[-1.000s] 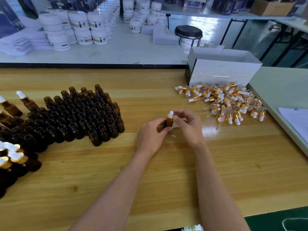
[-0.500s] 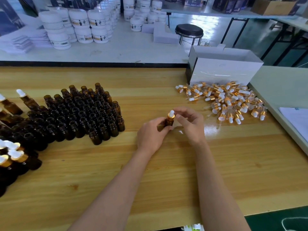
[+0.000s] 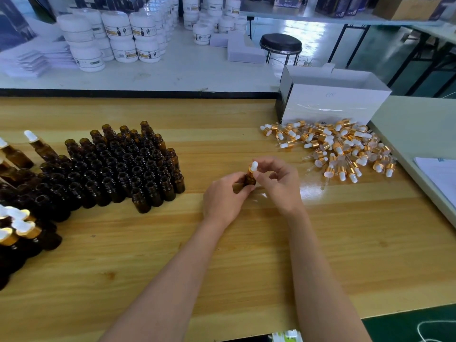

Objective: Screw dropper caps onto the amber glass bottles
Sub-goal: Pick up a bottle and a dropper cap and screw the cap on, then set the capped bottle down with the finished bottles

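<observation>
My left hand (image 3: 224,197) grips a small amber bottle (image 3: 249,179) upright just above the wooden table (image 3: 222,255). My right hand (image 3: 280,183) pinches the gold dropper cap (image 3: 252,167) with its white bulb, seated on the bottle's neck. A block of several uncapped amber bottles (image 3: 118,169) stands to the left. Capped bottles (image 3: 19,230) sit at the far left edge. A heap of loose dropper caps (image 3: 338,146) lies to the right.
An open white cardboard box (image 3: 330,102) stands behind the cap heap. A paler table (image 3: 419,124) with papers (image 3: 441,176) adjoins on the right. Beyond the far edge are white jars (image 3: 118,38) and a black stool (image 3: 280,44).
My right hand's fingers have shifted round the cap, turning it on the bottle. The left hand and bottle stay in nearly the same spot.
</observation>
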